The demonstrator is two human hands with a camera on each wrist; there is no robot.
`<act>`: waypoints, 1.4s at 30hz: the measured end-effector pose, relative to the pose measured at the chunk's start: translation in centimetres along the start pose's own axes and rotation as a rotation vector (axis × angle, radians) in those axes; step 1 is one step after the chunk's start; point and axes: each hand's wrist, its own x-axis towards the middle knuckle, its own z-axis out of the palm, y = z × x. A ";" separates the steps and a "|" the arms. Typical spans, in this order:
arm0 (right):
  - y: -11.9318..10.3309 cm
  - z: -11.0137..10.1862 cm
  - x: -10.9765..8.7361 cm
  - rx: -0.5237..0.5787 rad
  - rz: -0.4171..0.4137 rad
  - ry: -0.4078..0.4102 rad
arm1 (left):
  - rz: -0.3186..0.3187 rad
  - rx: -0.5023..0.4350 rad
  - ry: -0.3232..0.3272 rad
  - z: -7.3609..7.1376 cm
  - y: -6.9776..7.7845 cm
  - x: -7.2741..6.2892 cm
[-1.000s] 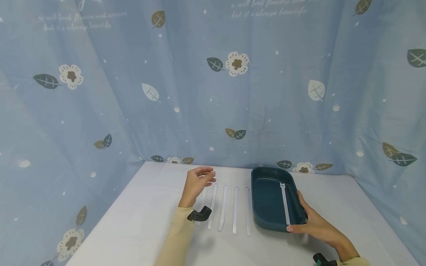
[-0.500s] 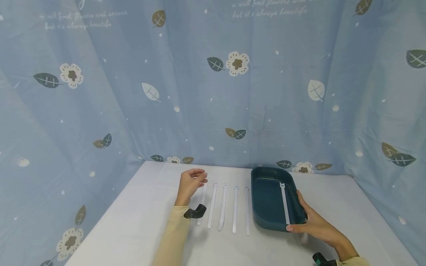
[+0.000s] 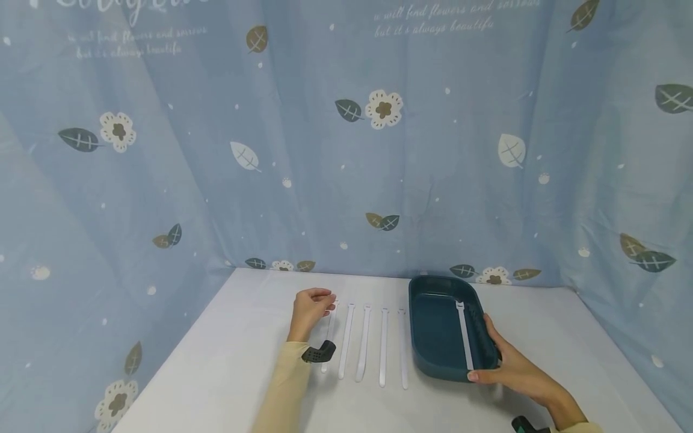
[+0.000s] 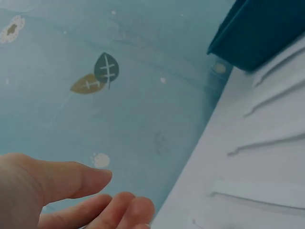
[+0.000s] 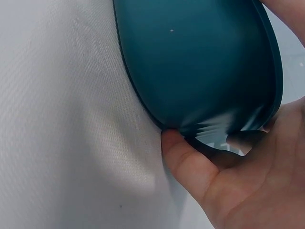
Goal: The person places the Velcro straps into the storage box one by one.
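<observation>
My left hand (image 3: 310, 314) hovers at the upper end of the leftmost white strap (image 3: 331, 325), which looks like a cable tie with a slotted head. In the left wrist view its thumb and fingers (image 4: 128, 210) are loosely bent and apart, with nothing visible between them. My right hand (image 3: 511, 361) grips the near right corner of a dark teal tray (image 3: 438, 376), thumb on the rim and fingers round the outer side, as the right wrist view confirms. One white strap (image 3: 464, 334) lies lengthwise inside the tray, along its right side.
Several more white straps (image 3: 364, 343) lie side by side on the white tabletop (image 3: 216, 361), between the left hand and the tray. Behind the table hangs a blue curtain (image 3: 325, 150) printed with leaves and flowers.
My left hand has shifted left, from above the straps to the head end of the leftmost one. The head view has tilted up slightly. My right hand still grips the tray in place.
</observation>
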 end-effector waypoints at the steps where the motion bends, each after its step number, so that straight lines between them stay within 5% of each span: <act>1: 0.0 0.0 0.0 0.001 -0.001 0.002 | -0.005 0.004 0.001 0.0 -0.2 0.1; 42: -0.1 0.2 0.1 0.000 0.003 0.015 | -0.053 0.279 0.027 1.0 -2.4 0.3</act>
